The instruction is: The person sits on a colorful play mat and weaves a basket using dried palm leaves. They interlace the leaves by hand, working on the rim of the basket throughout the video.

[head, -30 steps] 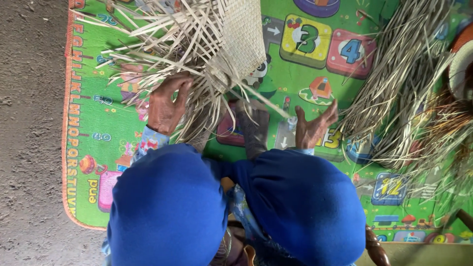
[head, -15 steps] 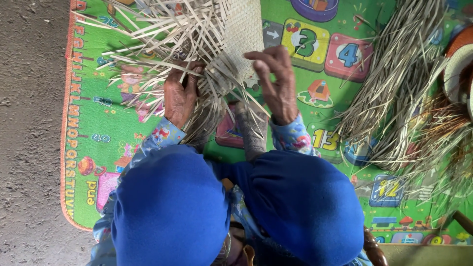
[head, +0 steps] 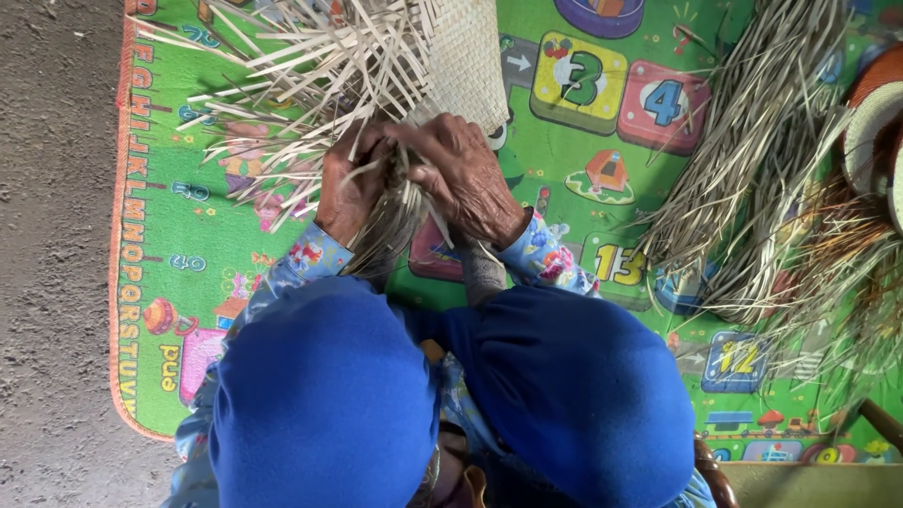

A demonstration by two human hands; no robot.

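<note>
Strips point(head: 310, 66), too many to count, pale, flat and stiff, fan loose from one tight-woven mat point(head: 466, 56) just above the grip. The left hand point(head: 350, 183) curls shut on a bunch of them; the right hand point(head: 463, 179), touching it, pinches others. Right of the hands lies one heap of dry fibres point(head: 752, 169) on one glossy green playmat point(head: 188, 235).

Pale half-woven straw mat point(head: 461, 56) — loose strips splayed — on playmat.

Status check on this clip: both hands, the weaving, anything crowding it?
Left hand and right hand both gripping loose strips at edge of woven mat. Spare straw pile lies apart, right side. Nothing blocking.
</note>
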